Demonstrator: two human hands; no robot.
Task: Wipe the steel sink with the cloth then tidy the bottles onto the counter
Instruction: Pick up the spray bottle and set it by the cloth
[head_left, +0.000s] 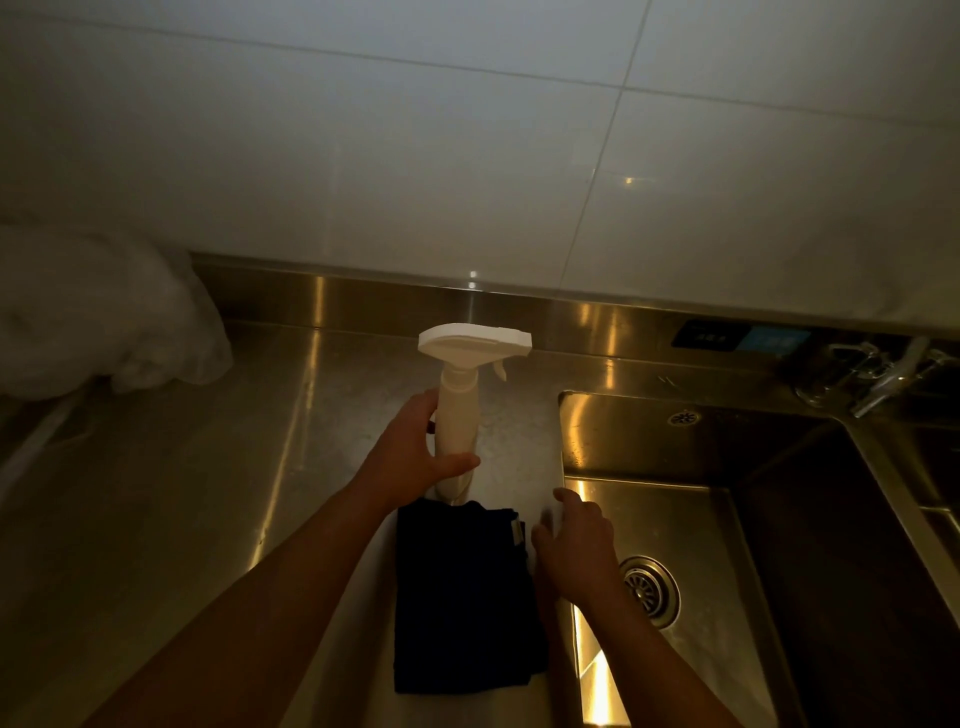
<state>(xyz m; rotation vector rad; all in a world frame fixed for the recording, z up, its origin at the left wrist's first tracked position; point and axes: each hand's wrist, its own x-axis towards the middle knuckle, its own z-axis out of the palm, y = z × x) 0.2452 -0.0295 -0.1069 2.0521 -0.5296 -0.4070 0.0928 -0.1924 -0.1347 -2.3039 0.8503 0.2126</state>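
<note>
The left hand (415, 447) has its grip wrapped round the body of a white spray bottle (457, 415), thumb across the front and fingers behind, just left of the frame's centre. The bottle stands upright or close to it, its trigger head pointing toward the right of the frame; its base seems to meet the steel surface (182, 493), though the hand and the dark cloth hide the exact contact, so I cannot say whether it is fully set down.

Immediately below the bottle, in the lower middle of the frame, the dark cloth (462, 592) lies folded flat on the surface, its upper edge touching or just overlapping the bottle's foot. The right hand (571, 551) hovers at the cloth's right edge, over the sink's left rim, fingers loosely spread and holding nothing that I can make out.

The sink (675, 447) fills the lower right, basin bare with its drain (649, 587) showing just beyond the right wrist. A tap (883, 374) sits at the right edge, and a pale crumpled bag (104, 322) lies at the left edge.

With the cloth folded and out of the basin, I judge the wiping done and the tidying in hand: this bottle is being placed. Only one bottle is in view. The next move calls for a steady release so the tall, narrow bottle does not tip, then a look for any others.
</note>
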